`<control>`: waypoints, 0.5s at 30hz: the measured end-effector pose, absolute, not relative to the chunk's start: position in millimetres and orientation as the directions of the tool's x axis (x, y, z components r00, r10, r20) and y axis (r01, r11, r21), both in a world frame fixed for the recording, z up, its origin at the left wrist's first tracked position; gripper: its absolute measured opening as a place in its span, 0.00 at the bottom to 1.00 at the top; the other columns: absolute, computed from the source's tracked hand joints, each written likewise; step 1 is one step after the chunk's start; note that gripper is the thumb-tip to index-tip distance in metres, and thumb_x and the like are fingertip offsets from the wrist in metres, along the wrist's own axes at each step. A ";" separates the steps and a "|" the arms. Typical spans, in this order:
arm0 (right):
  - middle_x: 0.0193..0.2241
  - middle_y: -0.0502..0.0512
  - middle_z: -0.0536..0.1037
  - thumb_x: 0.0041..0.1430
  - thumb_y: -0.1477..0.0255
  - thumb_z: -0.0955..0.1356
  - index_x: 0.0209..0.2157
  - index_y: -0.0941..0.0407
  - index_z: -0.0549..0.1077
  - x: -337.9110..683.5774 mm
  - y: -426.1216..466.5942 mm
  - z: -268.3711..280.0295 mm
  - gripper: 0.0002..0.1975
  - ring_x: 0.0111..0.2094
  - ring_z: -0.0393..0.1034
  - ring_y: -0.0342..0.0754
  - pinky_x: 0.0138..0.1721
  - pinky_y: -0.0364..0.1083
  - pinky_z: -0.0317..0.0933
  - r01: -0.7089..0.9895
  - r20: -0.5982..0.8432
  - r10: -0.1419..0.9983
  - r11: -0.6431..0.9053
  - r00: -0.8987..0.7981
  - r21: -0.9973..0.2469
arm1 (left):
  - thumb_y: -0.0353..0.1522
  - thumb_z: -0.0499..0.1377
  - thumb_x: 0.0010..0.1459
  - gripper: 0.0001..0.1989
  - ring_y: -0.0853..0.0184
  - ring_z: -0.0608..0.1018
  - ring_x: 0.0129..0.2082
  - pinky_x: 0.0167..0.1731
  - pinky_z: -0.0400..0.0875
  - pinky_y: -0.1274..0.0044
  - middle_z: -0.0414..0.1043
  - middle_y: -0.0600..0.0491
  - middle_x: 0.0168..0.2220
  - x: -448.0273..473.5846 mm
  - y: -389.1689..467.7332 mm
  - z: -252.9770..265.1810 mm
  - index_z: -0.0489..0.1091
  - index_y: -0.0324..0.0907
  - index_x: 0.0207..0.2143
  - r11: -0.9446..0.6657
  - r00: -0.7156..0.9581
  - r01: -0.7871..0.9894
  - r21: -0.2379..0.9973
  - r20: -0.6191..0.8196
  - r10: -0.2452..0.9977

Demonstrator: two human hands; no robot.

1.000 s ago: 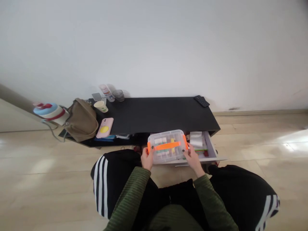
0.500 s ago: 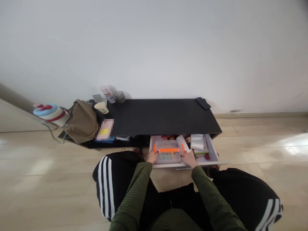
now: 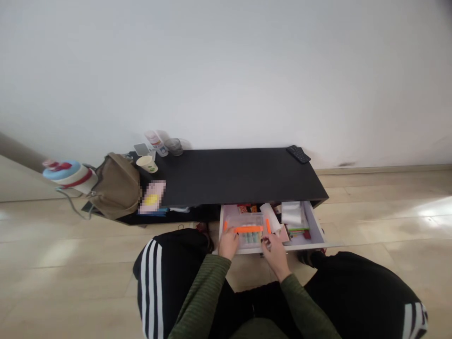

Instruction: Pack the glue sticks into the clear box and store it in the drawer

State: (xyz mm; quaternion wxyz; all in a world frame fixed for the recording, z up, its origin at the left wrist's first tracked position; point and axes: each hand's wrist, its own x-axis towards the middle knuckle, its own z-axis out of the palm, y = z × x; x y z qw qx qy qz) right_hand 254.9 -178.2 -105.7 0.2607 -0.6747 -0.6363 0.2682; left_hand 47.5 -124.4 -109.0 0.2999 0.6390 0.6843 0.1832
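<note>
A clear plastic box [image 3: 251,238] with an orange handle [image 3: 248,229] and orange side latches lies in the pulled-out white drawer [image 3: 316,230]. My left hand [image 3: 229,244] is at the box's front left, its fingers bent over the lid's edge by the handle's end. At the front right corner, my right hand [image 3: 275,254] has curled fingers against the box's edge. Small greenish items show dimly through the plastic. Beside the box lie a white paper roll [image 3: 271,216], a clear plastic bag [image 3: 291,213] and a few colourful thin items [image 3: 298,232].
The drawer belongs to a low black cabinet [image 3: 233,174] against the wall. On top stand a brown bag [image 3: 116,186], a paper cup [image 3: 147,164], a spray can [image 3: 157,143], a glass [image 3: 174,146] and a remote [image 3: 298,153]. A large bottle [image 3: 70,175] is at the left. My knees flank the drawer.
Both hands have left the side latches and moved inward to the box's front edge. The right hand has come closer to me. The view has shifted slightly.
</note>
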 end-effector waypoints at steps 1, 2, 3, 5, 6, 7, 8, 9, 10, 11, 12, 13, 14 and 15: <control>0.37 0.59 0.80 0.63 0.69 0.62 0.40 0.55 0.76 248.9 -184.6 -104.3 0.12 0.38 0.74 0.52 0.43 0.46 0.64 0.701 -0.061 0.996 -0.085 0.059 -0.708 | 0.27 0.56 0.58 0.11 0.61 0.79 0.46 0.50 0.69 0.72 0.79 0.45 0.41 50.2 -128.5 -106.9 0.77 0.40 0.39 0.104 0.015 0.735 0.670 -0.169 0.986; 0.32 0.57 0.80 0.64 0.67 0.63 0.36 0.54 0.76 243.4 -189.6 -103.3 0.11 0.34 0.74 0.51 0.38 0.45 0.63 0.704 -0.110 0.992 -0.119 0.058 -0.700 | 0.29 0.56 0.59 0.08 0.62 0.80 0.41 0.46 0.71 0.72 0.79 0.47 0.36 53.0 -132.5 -104.9 0.77 0.41 0.34 0.113 0.035 0.698 0.707 -0.192 0.981; 0.29 0.55 0.79 0.64 0.66 0.63 0.33 0.53 0.76 238.6 -193.2 -102.9 0.11 0.31 0.73 0.51 0.34 0.45 0.61 0.724 -0.163 0.985 -0.150 0.053 -0.673 | 0.31 0.56 0.59 0.09 0.63 0.80 0.34 0.40 0.72 0.73 0.77 0.49 0.29 55.8 -136.4 -103.0 0.76 0.41 0.29 0.143 0.066 0.658 0.739 -0.246 0.967; 0.25 0.54 0.79 0.63 0.66 0.64 0.28 0.52 0.75 232.3 -195.5 -103.6 0.12 0.29 0.73 0.50 0.31 0.44 0.56 0.780 -0.245 0.968 -0.189 0.048 -0.596 | 0.38 0.56 0.60 0.16 0.66 0.76 0.23 0.29 0.70 0.75 0.72 0.52 0.20 60.9 -143.0 -99.2 0.72 0.41 0.22 0.253 0.159 0.578 0.776 -0.411 0.898; 0.25 0.54 0.79 0.64 0.66 0.65 0.27 0.53 0.75 230.8 -194.7 -104.6 0.13 0.29 0.73 0.50 0.30 0.44 0.53 0.804 -0.265 0.963 -0.200 0.055 -0.560 | 0.40 0.55 0.61 0.19 0.67 0.74 0.19 0.25 0.68 0.76 0.70 0.53 0.17 63.0 -145.3 -97.2 0.70 0.42 0.20 0.310 0.221 0.549 0.776 -0.493 0.841; 0.25 0.54 0.80 0.64 0.66 0.64 0.26 0.53 0.75 230.1 -192.7 -105.9 0.14 0.29 0.73 0.49 0.29 0.43 0.51 0.821 -0.274 0.960 -0.207 0.064 -0.533 | 0.42 0.54 0.61 0.20 0.67 0.72 0.17 0.22 0.66 0.76 0.69 0.53 0.17 64.7 -146.7 -95.2 0.70 0.42 0.19 0.351 0.280 0.532 0.771 -0.551 0.786; 0.26 0.55 0.80 0.65 0.66 0.64 0.26 0.53 0.75 230.1 -190.0 -107.2 0.15 0.29 0.73 0.49 0.29 0.43 0.50 0.832 -0.275 0.959 -0.211 0.073 -0.513 | 0.42 0.54 0.61 0.21 0.67 0.72 0.16 0.20 0.64 0.76 0.71 0.52 0.18 65.9 -147.2 -93.0 0.70 0.42 0.19 0.364 0.327 0.529 0.767 -0.580 0.747; 0.26 0.55 0.80 0.65 0.66 0.64 0.25 0.54 0.75 230.4 -186.6 -108.4 0.15 0.29 0.73 0.48 0.28 0.43 0.49 0.839 -0.271 0.959 -0.211 0.079 -0.501 | 0.41 0.54 0.60 0.20 0.67 0.73 0.17 0.20 0.64 0.77 0.73 0.51 0.20 66.7 -146.7 -90.7 0.71 0.42 0.20 0.349 0.356 0.538 0.767 -0.582 0.731; 0.26 0.55 0.80 0.66 0.67 0.64 0.25 0.54 0.75 230.9 -182.7 -109.3 0.16 0.29 0.73 0.48 0.28 0.43 0.48 0.844 -0.265 0.961 -0.206 0.079 -0.495 | 0.40 0.54 0.60 0.19 0.67 0.74 0.18 0.22 0.64 0.77 0.75 0.51 0.22 67.2 -145.5 -88.5 0.73 0.42 0.21 0.307 0.370 0.558 0.771 -0.562 0.739; 0.26 0.55 0.80 0.66 0.67 0.64 0.25 0.54 0.75 231.4 -178.5 -109.8 0.16 0.30 0.73 0.47 0.28 0.43 0.48 0.845 -0.259 0.963 -0.200 0.076 -0.495 | 0.38 0.55 0.59 0.17 0.67 0.76 0.20 0.23 0.65 0.77 0.77 0.51 0.23 67.3 -143.6 -86.5 0.74 0.42 0.21 0.244 0.373 0.586 0.773 -0.524 0.766; 0.26 0.55 0.80 0.65 0.68 0.64 0.24 0.54 0.75 231.9 -173.7 -109.9 0.16 0.30 0.73 0.47 0.28 0.43 0.48 0.844 -0.256 0.964 -0.196 0.073 -0.499 | 0.37 0.55 0.59 0.16 0.67 0.76 0.22 0.26 0.66 0.77 0.77 0.51 0.23 67.4 -141.5 -84.7 0.75 0.42 0.22 0.173 0.365 0.621 0.764 -0.477 0.799; 0.26 0.55 0.80 0.65 0.68 0.64 0.24 0.54 0.75 232.5 -168.6 -109.5 0.16 0.30 0.73 0.47 0.28 0.42 0.48 0.842 -0.256 0.964 -0.196 0.072 -0.503 | 0.35 0.55 0.59 0.16 0.67 0.76 0.23 0.28 0.66 0.77 0.76 0.51 0.23 67.5 -139.4 -83.4 0.75 0.43 0.21 0.106 0.356 0.656 0.747 -0.430 0.830; 0.26 0.55 0.80 0.65 0.68 0.64 0.24 0.54 0.75 233.2 -163.0 -108.7 0.16 0.30 0.73 0.47 0.28 0.42 0.48 0.838 -0.260 0.963 -0.201 0.074 -0.507 | 0.34 0.55 0.59 0.16 0.66 0.76 0.25 0.30 0.65 0.77 0.75 0.52 0.22 67.8 -137.6 -82.7 0.75 0.43 0.21 0.051 0.348 0.686 0.726 -0.389 0.853; 0.26 0.55 0.80 0.65 0.69 0.64 0.24 0.54 0.75 233.9 -156.9 -107.6 0.16 0.30 0.73 0.47 0.28 0.42 0.49 0.834 -0.268 0.960 -0.213 0.081 -0.509 | 0.33 0.55 0.59 0.16 0.66 0.76 0.26 0.32 0.65 0.77 0.75 0.51 0.22 68.4 -136.1 -82.6 0.75 0.43 0.21 0.011 0.340 0.707 0.707 -0.354 0.871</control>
